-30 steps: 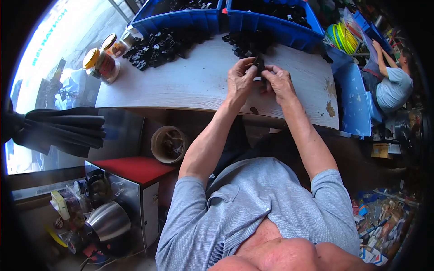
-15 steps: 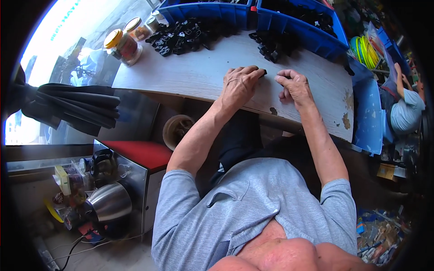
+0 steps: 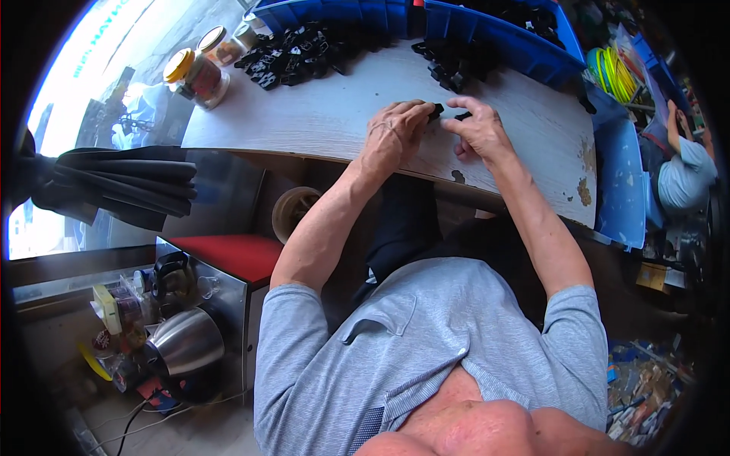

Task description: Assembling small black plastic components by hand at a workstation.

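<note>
Jutting from the bent fingers of the left hand (image 3: 393, 134), a small black part (image 3: 436, 112) is held over the pale table (image 3: 304, 118); between the parted thumb and forefinger of the right hand (image 3: 480, 132), a dark piece (image 3: 462, 116) is seen, whether gripped cannot be told; loose black parts (image 3: 300, 55) are heaped beyond

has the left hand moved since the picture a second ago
Yes. The left hand has moved left, judged against the dark chipped patch at the front edge of the table.
</note>
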`<state>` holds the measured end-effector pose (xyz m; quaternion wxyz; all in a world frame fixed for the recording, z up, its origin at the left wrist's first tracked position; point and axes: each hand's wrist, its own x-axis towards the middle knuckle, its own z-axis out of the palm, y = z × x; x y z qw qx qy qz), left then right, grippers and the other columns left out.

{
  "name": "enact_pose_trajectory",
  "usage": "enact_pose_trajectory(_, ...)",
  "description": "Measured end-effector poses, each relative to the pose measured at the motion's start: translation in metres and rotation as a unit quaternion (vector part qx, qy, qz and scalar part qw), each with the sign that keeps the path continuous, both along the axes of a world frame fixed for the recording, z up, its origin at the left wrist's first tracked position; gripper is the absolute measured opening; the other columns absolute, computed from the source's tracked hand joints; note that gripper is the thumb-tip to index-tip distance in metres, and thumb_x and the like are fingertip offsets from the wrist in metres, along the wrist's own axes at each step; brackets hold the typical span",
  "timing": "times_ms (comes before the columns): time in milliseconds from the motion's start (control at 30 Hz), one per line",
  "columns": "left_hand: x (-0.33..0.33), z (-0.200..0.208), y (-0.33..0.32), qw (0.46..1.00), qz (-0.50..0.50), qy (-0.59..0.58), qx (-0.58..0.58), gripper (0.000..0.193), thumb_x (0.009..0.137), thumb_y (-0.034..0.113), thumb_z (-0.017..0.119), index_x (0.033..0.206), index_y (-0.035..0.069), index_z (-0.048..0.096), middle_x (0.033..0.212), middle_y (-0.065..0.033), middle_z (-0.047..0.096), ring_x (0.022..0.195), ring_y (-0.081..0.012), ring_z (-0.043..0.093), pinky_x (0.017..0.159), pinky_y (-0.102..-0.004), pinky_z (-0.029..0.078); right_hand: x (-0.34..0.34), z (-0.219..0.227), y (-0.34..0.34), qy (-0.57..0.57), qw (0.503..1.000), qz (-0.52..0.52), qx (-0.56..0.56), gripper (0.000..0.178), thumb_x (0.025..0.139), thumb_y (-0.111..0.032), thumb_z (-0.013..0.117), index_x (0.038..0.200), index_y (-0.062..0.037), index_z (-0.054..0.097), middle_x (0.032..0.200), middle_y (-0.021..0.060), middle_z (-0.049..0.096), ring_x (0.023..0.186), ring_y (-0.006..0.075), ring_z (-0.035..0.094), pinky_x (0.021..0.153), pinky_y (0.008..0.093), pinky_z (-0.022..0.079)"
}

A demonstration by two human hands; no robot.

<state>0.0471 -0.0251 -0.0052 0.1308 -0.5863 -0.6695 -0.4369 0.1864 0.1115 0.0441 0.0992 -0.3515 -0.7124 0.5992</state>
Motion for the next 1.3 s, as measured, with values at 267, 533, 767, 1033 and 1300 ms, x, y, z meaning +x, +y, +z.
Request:
enact_pose_trajectory(267,-0.007,-0.001,-0.006,0.997,-0.027,-0.055,-0.038,0.024,0.089,0.004,0.07,0.113,0.008,0.074,0.112,-0.0122,0.074,0.103,-0.0345,0.071,0.086,-0.0407,0.058,-0.018,0.001,0.0,-0.058,0.996,0.051,0.054,0.049,0.084,-0.014,0.074,0.132,-0.0127,0.065,0.076,0.009,0.068,0.051,0.0162,0.063,0.044,0.0325,0.054)
enact_pose_trajectory(533,0.01,0.003,-0.021,0.975,0.089,0.117,-0.165,0.033,0.094,0.013,0.066,0.126,0.014,0.069,0.132,-0.0085,0.066,0.125,-0.0358,0.057,0.104,-0.0489,0.044,-0.026,0.007,0.0,-0.132,0.981,0.097,0.1,0.043,0.084,-0.018,0.073,0.127,-0.0139,0.068,0.073,0.0097,0.068,0.05,0.0162,0.064,0.046,0.0303,0.055)
enact_pose_trajectory(767,-0.022,0.004,-0.027,0.989,0.123,-0.064,0.051,0.037,0.08,-0.003,0.076,0.116,0.004,0.069,0.118,-0.0166,0.068,0.111,-0.035,0.064,0.095,-0.0385,0.053,-0.018,0.005,0.003,-0.114,0.984,0.09,0.103,0.035,0.085,-0.02,0.077,0.117,-0.0084,0.069,0.063,0.0044,0.061,0.046,0.0123,0.058,0.043,0.0277,0.049)
enact_pose_trajectory(1033,-0.146,0.006,-0.079,0.871,0.451,0.028,-0.196,0.036,0.093,0.045,0.066,0.123,0.025,0.073,0.108,-0.0128,0.071,0.104,-0.0359,0.064,0.09,-0.0467,0.053,0.022,0.001,0.012,0.017,0.998,-0.014,-0.055,0.051,0.081,-0.024,0.083,0.122,-0.0017,0.062,0.054,0.0007,0.054,0.046,0.0141,0.061,0.044,0.0298,0.053)
enact_pose_trajectory(1300,-0.128,0.004,-0.08,0.911,0.373,0.083,-0.153,0.033,0.09,0.037,0.072,0.116,0.018,0.074,0.102,-0.0114,0.072,0.096,-0.0337,0.067,0.083,-0.0442,0.054,0.09,-0.007,0.115,0.108,0.968,-0.215,-0.078,0.047,0.084,-0.023,0.082,0.123,-0.0046,0.062,0.057,0.0015,0.055,0.051,0.0169,0.063,0.053,0.0364,0.061)
